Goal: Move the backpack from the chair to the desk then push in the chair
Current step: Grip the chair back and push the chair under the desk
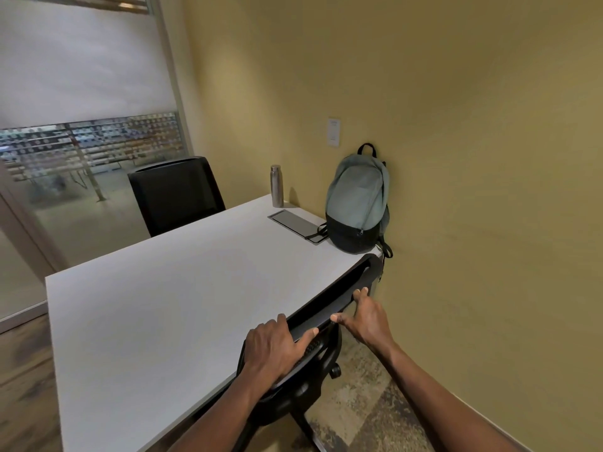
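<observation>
A grey-green backpack [358, 200] with a black base stands upright on the far right corner of the white desk [156, 288], leaning on the yellow wall. The black office chair [329, 308] is tucked against the desk's near edge, its backrest top level with the desktop. My left hand [275, 349] lies over the top of the backrest with its fingers curled on it. My right hand [367, 316] is further along the backrest top, its fingers spread and their tips touching the chair.
A steel bottle [276, 185] stands at the desk's far edge beside a grey cable hatch [295, 225]. A second black chair [176, 194] sits across the desk. A glass wall is on the left and the yellow wall on the right, close to the chair.
</observation>
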The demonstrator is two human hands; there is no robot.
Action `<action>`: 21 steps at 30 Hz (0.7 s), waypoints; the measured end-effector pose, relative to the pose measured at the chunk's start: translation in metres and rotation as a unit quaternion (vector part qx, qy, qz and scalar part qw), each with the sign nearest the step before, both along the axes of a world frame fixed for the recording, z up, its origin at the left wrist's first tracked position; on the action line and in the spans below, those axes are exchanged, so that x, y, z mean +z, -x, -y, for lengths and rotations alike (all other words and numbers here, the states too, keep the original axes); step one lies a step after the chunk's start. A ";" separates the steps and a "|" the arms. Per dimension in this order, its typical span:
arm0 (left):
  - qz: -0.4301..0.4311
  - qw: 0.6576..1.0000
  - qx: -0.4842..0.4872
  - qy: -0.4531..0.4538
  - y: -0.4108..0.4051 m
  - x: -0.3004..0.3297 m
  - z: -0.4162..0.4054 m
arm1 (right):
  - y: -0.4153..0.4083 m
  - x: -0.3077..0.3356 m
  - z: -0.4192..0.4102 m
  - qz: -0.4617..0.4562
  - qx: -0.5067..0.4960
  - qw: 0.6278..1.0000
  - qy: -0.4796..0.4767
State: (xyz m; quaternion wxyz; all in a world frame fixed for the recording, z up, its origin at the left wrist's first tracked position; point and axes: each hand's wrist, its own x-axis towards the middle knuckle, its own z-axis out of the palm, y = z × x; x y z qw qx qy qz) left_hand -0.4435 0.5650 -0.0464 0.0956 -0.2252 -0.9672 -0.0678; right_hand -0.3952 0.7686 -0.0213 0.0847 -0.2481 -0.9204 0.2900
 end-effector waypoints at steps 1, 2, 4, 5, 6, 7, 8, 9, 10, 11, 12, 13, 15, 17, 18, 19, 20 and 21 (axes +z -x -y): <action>0.002 1.000 0.003 -0.002 0.002 -0.001 -0.001 | 0.003 0.000 -0.001 -0.001 0.002 1.000 -0.001; 0.003 1.000 0.006 -0.005 0.005 -0.002 -0.001 | 0.005 -0.001 -0.002 -0.001 0.003 1.000 -0.002; 0.005 1.000 0.011 -0.008 0.009 -0.003 -0.003 | 0.011 -0.001 -0.004 -0.002 0.008 1.000 -0.004; 0.006 1.000 0.013 -0.007 0.010 -0.003 -0.004 | 0.013 -0.002 -0.006 -0.003 0.009 1.000 -0.004; 0.006 1.000 0.015 -0.004 0.011 -0.002 -0.006 | 0.015 -0.003 -0.007 -0.005 0.009 1.000 -0.001; 0.006 1.000 0.016 0.002 0.012 -0.002 -0.008 | 0.018 -0.003 -0.009 -0.005 0.008 1.000 0.004; 0.008 1.000 0.018 0.008 0.013 -0.002 -0.010 | 0.020 -0.003 -0.011 -0.005 0.009 1.000 0.008; 0.013 1.000 0.020 0.011 0.014 -0.001 -0.012 | 0.021 -0.003 -0.013 -0.004 0.010 1.000 0.008; 0.018 1.000 0.023 0.012 0.015 -0.001 -0.013 | 0.024 -0.003 -0.014 -0.003 0.012 1.000 0.007; 0.024 0.999 0.026 0.012 0.016 0.000 -0.014 | 0.026 -0.003 -0.016 -0.003 0.013 1.000 0.008; 0.028 0.999 0.029 0.014 0.018 0.001 -0.016 | 0.029 -0.004 -0.017 -0.004 0.014 1.000 0.011; 0.032 0.999 0.031 0.016 0.019 0.001 -0.017 | 0.031 -0.004 -0.017 -0.004 0.014 1.000 0.016; 0.039 0.999 0.035 0.017 0.022 0.001 -0.019 | 0.034 -0.005 -0.018 -0.002 0.011 1.000 0.020; 0.043 0.998 0.039 0.011 0.026 0.003 -0.019 | 0.037 -0.006 -0.018 -0.004 0.012 1.000 0.016; 0.046 0.998 0.042 0.006 0.028 0.003 -0.018 | 0.039 -0.007 -0.017 -0.006 0.012 1.000 0.014; 0.049 0.998 0.045 0.000 0.030 0.004 -0.017 | 0.040 -0.007 -0.017 -0.007 0.010 1.000 0.013; 0.053 0.997 0.047 -0.008 0.032 0.004 -0.016 | 0.042 -0.007 -0.017 -0.008 0.009 1.000 0.011; 0.057 0.997 0.047 -0.016 0.034 0.004 -0.016 | 0.042 -0.006 -0.016 -0.006 0.007 1.000 0.006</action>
